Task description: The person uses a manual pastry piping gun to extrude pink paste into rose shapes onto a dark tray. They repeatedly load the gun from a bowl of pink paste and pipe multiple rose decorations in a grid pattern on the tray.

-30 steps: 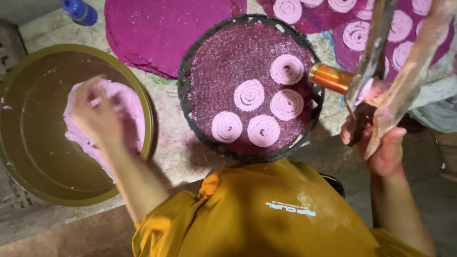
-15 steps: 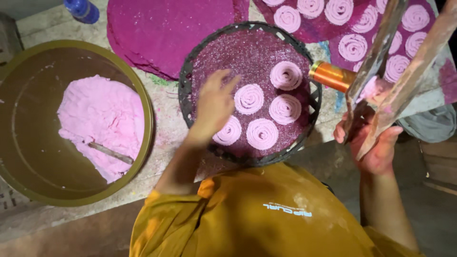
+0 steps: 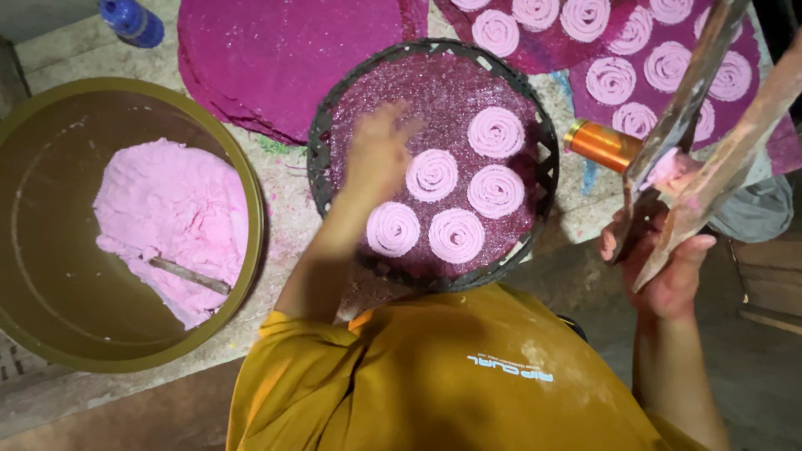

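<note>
My left hand, fingers apart and blurred, hovers over the left part of a round purple mat in a dark woven tray. Several pink dough spirals lie on the mat's right half. My right hand grips the lower ends of a long wooden press that rises up to the right, with pink dough stuck between its arms. A copper cylinder pokes out from the press toward the tray.
A big olive basin at left holds a mound of pink dough and a stick. More purple mats lie behind, some with spirals. A blue bottle sits top left.
My left hand left the dough in the basin and swung right over the tray. The press in my right hand stayed roughly where it was.
</note>
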